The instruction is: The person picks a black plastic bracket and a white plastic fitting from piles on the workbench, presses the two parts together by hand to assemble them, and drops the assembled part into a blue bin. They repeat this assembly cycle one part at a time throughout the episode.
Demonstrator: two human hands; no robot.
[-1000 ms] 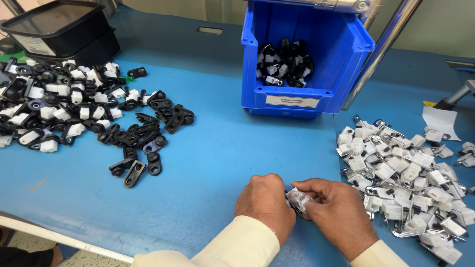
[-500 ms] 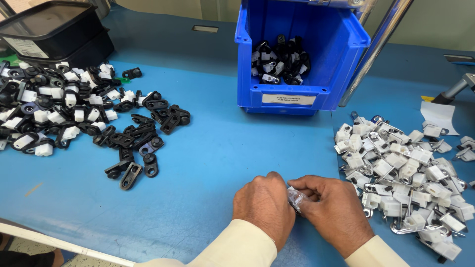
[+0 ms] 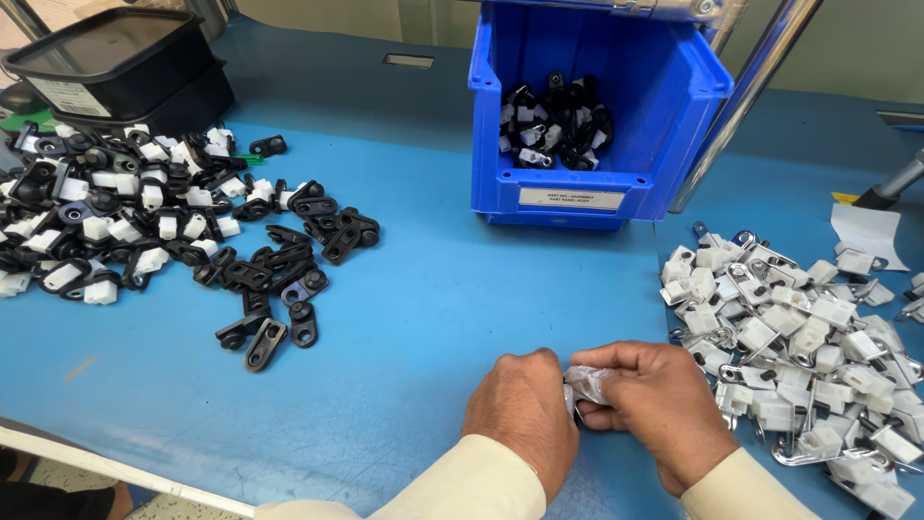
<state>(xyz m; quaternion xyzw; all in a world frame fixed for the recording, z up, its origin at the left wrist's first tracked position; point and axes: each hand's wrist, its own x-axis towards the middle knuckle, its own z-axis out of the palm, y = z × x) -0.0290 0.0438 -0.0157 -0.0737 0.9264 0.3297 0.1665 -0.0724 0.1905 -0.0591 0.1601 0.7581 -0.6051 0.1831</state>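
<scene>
Since the earlier frames the hands have barely moved: both remain low at the near edge of the blue table (image 3: 433, 318), pressed together, and the view sits slightly differently on them. The left hand (image 3: 525, 409) and right hand (image 3: 654, 409) meet around a small white clip (image 3: 587, 383), fingers of both curled narrowly on it, so only part of it shows between them.

The blue bin (image 3: 597, 106) stands at the far middle, open-fronted, with black and white parts inside and a white rectangular label (image 3: 572, 199) on its front lip. At the far left sits a black box (image 3: 115, 63) bearing a pale label on its side. A heap of black parts (image 3: 279, 260) spreads over the left. A heap of white clips (image 3: 799, 327) lies on the right, just beside the right hand. A white paper slip (image 3: 871, 231) lies at the far right.
</scene>
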